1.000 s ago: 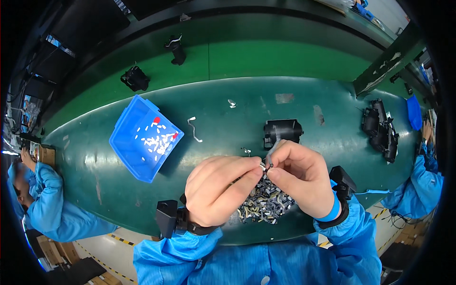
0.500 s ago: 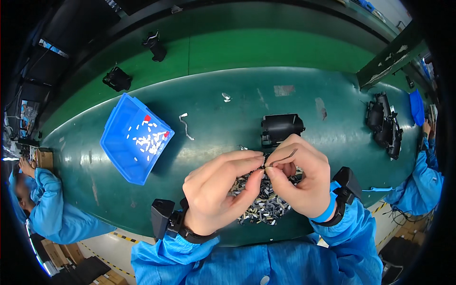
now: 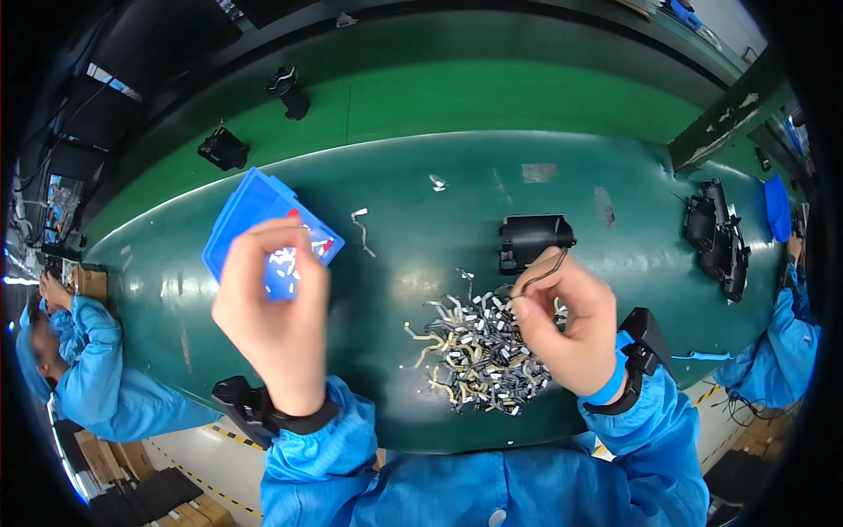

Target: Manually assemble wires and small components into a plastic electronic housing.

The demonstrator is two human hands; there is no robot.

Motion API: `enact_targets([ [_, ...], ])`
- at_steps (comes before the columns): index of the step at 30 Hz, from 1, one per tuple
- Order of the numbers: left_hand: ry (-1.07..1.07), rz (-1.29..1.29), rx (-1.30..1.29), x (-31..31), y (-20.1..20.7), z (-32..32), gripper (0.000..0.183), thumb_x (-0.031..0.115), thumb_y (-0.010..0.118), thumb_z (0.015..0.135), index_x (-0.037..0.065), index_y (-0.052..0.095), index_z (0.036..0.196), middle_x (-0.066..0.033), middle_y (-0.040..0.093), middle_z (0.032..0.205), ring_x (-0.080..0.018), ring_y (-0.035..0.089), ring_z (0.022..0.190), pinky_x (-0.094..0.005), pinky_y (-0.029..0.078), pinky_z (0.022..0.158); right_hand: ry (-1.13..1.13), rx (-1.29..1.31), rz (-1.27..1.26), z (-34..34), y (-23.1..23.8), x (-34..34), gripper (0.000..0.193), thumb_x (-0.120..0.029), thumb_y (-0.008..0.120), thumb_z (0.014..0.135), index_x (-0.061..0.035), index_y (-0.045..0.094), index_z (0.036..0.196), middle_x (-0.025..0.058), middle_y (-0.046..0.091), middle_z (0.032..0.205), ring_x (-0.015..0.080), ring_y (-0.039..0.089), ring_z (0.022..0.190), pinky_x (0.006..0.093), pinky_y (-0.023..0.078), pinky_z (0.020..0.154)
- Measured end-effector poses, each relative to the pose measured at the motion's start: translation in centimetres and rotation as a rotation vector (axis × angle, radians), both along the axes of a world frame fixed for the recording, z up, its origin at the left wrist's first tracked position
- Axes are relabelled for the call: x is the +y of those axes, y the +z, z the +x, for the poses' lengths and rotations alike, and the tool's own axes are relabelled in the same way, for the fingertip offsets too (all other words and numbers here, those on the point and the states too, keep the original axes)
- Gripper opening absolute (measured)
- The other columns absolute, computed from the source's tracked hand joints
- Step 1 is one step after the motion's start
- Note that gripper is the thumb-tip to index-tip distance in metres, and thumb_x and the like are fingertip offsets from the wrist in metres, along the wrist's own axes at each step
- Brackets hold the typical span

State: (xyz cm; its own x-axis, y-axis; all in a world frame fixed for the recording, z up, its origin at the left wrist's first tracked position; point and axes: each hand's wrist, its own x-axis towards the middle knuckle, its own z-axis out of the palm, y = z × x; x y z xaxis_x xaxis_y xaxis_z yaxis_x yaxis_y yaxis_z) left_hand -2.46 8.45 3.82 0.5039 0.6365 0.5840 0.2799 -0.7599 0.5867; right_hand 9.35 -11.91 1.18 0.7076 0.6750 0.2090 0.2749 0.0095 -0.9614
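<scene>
My left hand [image 3: 277,316] is raised over the near part of a blue plastic bin [image 3: 239,211]. Its thumb and fingers are curled together; whatever they pinch, if anything, is hidden. Small white pieces [image 3: 281,262] and a couple of red ones lie inside that bin, partly covered by the hand. Between thumb and forefinger, my right hand [image 3: 572,334] pinches a short dark wire [image 3: 548,269], whose free end curves up past the forefinger. Just left of this hand lies a heap of short wires with connectors [image 3: 479,351], in black, white and cream.
Beyond the heap stands a black plastic housing [image 3: 534,239]; more black housings [image 3: 716,237] lie at the right. One loose wire [image 3: 363,233] rests beside the bin. Other people in blue sleeves [image 3: 97,369] sit at the left and right ends of the green table [image 3: 421,176].
My hands were together above the heap, both at the wire. Now the left has moved away, left to the bin, while the right keeps the wire. The heap is uncovered.
</scene>
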Motion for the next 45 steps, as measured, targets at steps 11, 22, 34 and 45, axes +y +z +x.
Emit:
enact_targets([
  [11,0.262,0.133,0.224,2.4,-0.5,-2.1,0.011,0.006,0.061,0.088,0.001,0.070,0.093,-0.0131,0.065,0.108,-0.0269,0.059,0.108,-0.0362,0.041,0.099,0.120,0.496,0.108,1.1,1.0,-0.2,0.008,-0.001,0.056,0.091,-0.0054,0.050,0.089,-0.0034,0.053,0.082,0.0025,0.045,0.073,0.0188,0.035,0.063],
  [22,-0.676,0.263,0.012,-4.3,-0.1,0.2,0.025,0.010,0.082,0.066,0.011,0.071,0.089,-0.0028,0.072,0.089,-0.0185,0.070,0.085,-0.0379,0.042,0.091,0.496,0.973,0.024,1.6,1.7,-0.6,0.010,-0.014,0.055,0.092,-0.0038,0.054,0.091,0.0055,0.064,0.075,0.0110,0.062,0.066,0.0221,0.042,0.054],
  [34,-0.776,0.259,0.024,-5.0,0.3,-0.7,0.019,0.016,0.076,0.070,0.013,0.074,0.089,-0.0020,0.071,0.093,-0.0165,0.068,0.084,-0.0356,0.042,0.085,0.740,1.048,-0.115,1.7,2.0,-1.3,0.010,-0.011,0.051,0.093,-0.0013,0.054,0.093,0.0072,0.065,0.073,0.0106,0.061,0.065,0.0238,0.046,0.058],
  [45,-0.839,0.270,0.047,-5.3,0.9,-0.6,0.017,0.015,0.069,0.075,0.013,0.074,0.091,-0.0024,0.071,0.098,-0.0154,0.068,0.085,-0.0317,0.040,0.083,0.743,1.073,-0.212,2.6,2.9,-2.2,0.011,-0.011,0.054,0.092,-0.0002,0.054,0.091,0.0062,0.063,0.076,0.0126,0.065,0.068,0.0239,0.048,0.060],
])
